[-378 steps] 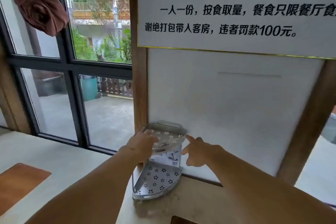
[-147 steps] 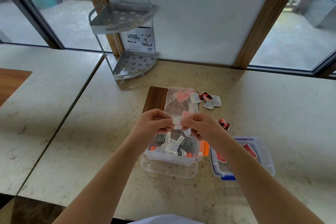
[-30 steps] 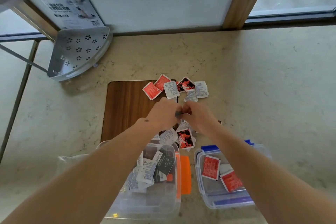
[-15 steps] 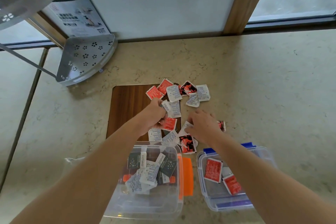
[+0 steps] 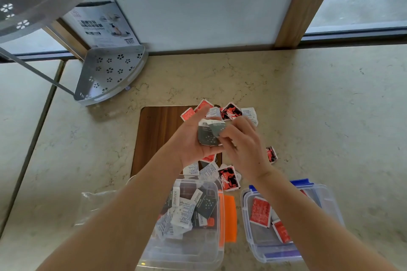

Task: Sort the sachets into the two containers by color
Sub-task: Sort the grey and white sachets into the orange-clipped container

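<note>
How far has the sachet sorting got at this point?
Partly done. The orange-latched container already holds dark and white sachets; the blue-latched container holds a few red ones. In hand: the left hand holds dark sachets, with the right hand pinching one of them. Left: a loose pile of red and white sachets on the table.

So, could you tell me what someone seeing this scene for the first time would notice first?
Both hands meet at the centre above the wooden board: the left hand holds a few dark green sachets while the right hand pinches their edge. Loose red and white sachets lie scattered around them. Nearer the person, the orange-latched container holds dark and white sachets, and the blue-latched container on the right holds red ones.
</note>
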